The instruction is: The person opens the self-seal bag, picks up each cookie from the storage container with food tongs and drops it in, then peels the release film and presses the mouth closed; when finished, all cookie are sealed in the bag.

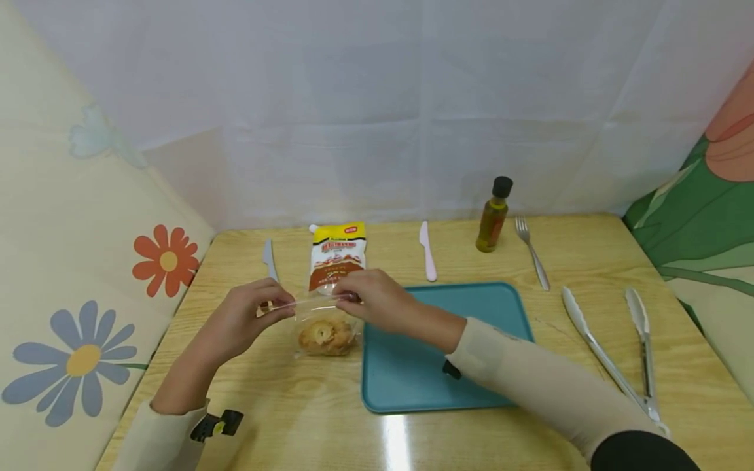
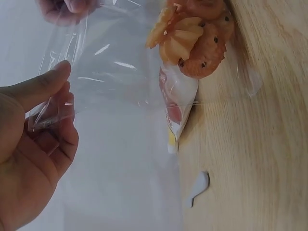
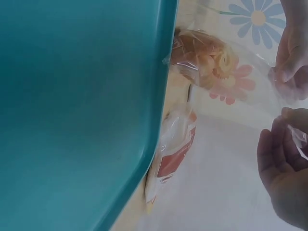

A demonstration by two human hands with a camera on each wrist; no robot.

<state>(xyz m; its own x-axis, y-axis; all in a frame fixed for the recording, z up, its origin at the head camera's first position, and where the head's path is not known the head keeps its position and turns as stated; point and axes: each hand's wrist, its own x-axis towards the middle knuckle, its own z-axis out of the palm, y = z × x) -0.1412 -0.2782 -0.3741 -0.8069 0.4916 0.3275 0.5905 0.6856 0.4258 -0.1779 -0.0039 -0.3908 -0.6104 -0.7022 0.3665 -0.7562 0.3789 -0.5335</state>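
Observation:
A clear plastic bag [image 1: 312, 307] with golden pastries [image 1: 326, 335] in its bottom hangs between both hands, by the tray's left edge. My left hand [image 1: 250, 315] pinches the bag's top edge at the left corner between thumb and fingers. At the opposite corner, my right hand [image 1: 381, 302] pinches the same edge. In the left wrist view the pastries [image 2: 192, 43] look ridged and dotted with dark bits. The right wrist view shows the bag [image 3: 255, 72] stretched from the pastries up to the fingers.
Right of the bag lies a teal tray [image 1: 406, 379]. Behind are a white-and-yellow pouch [image 1: 338, 252], a grey knife [image 1: 269, 258], a pink knife [image 1: 427, 252], a dark-capped bottle [image 1: 492, 216] and a fork [image 1: 533, 254]. Metal tongs [image 1: 607, 360] lie spread at the right.

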